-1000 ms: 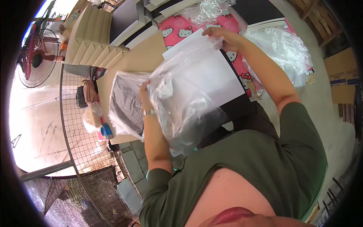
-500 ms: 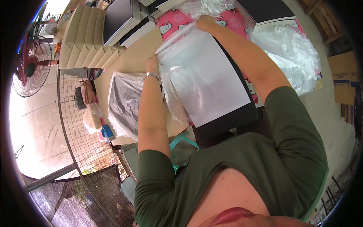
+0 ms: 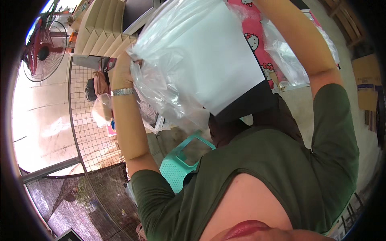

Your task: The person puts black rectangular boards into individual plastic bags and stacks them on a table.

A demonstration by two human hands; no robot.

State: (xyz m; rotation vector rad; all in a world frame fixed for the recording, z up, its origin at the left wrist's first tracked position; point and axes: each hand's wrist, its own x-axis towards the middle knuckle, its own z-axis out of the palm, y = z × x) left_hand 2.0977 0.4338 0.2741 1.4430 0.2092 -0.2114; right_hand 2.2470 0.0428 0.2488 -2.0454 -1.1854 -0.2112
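A clear plastic bag (image 3: pixel 165 72) hangs stretched between my raised arms. My left hand (image 3: pixel 124 66), with a metal-band watch at its wrist, grips the bag's left edge; its fingertips are partly covered by the film. My right forearm runs up past the top edge, so the right hand is out of sight. A white sheet (image 3: pixel 225 60) lies partly under the film, on a flat black panel (image 3: pixel 249 100) whose near end sticks out toward my lap. Whether the panel is inside the bag I cannot tell.
A pink patterned cloth (image 3: pixel 255 30) covers the table at the right, with more clear plastic (image 3: pixel 285 56) on it. Beige folded covers (image 3: pixel 104 24) and a black-topped block (image 3: pixel 136 14) stand far left. A turquoise stool (image 3: pixel 177 168) is near my left side; a fan (image 3: pixel 43 52) stands beyond the wire mesh.
Both arms have risen and spread apart, lifting and widening the plastic over the white sheet. My right hand has left the view at the top. More of the turquoise stool shows.
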